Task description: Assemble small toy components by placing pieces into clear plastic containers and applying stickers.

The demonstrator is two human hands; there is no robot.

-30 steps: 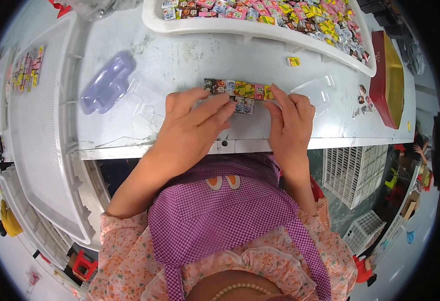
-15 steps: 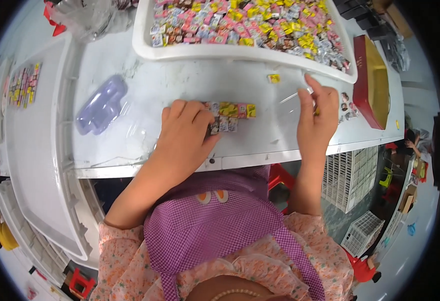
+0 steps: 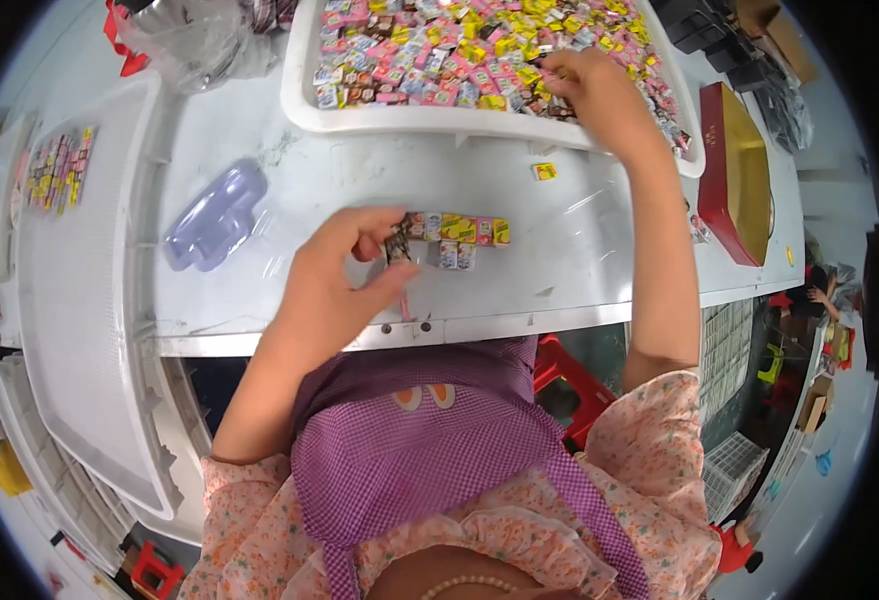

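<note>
Between the thumb and fingers of my left hand (image 3: 324, 275) are small dark-brown boxes (image 3: 397, 243), at the left end of a short row of small printed boxes (image 3: 459, 228) on the table. Yellow, pink, brown and white ones make up that row, with two whitish boxes (image 3: 456, 256) just below. My right hand (image 3: 599, 95) reaches over the near rim of a white tray (image 3: 439, 122) heaped with similar small boxes. Its fingers are drawn together at the heap, and whatever they pinch is too small to make out.
A lone yellow box (image 3: 544, 172) lies below the tray. Left of my left hand is a clear purplish molded plastic shell (image 3: 214, 220). At the far left stands a white tray (image 3: 84, 290) with rows of boxes; at right, a red and gold box (image 3: 729, 175).
My right hand has moved from above the table at right up into the heaped tray. My left hand has drawn back slightly from the row, showing the dark-brown boxes between its fingers.
</note>
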